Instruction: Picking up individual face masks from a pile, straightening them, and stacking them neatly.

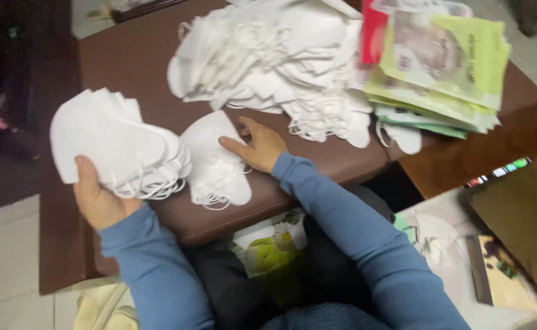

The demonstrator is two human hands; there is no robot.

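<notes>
The left hand [97, 198] has its fingers closed round a fanned stack of white masks [112, 143], thumb on top so the stack stays squared, held up off the counter [140, 55]. The right hand [257, 146] lies flat, fingers open, pressing a single mask [216, 160] against the counter beside the stack. Beyond it lies a loose heap of masks [274, 61]; green packets [442, 67] are piled at the right.

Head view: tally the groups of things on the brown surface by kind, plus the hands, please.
Stacks of white masks held in a hand: 1, in the left hand, the held stack
Small piles of white masks under a hand: 1, under the right hand, the small pile
Loose heaps of white masks: 1, the big heap
Stacks of green packets: 1, the packet stack
Hands: 2
Total: 6
</notes>
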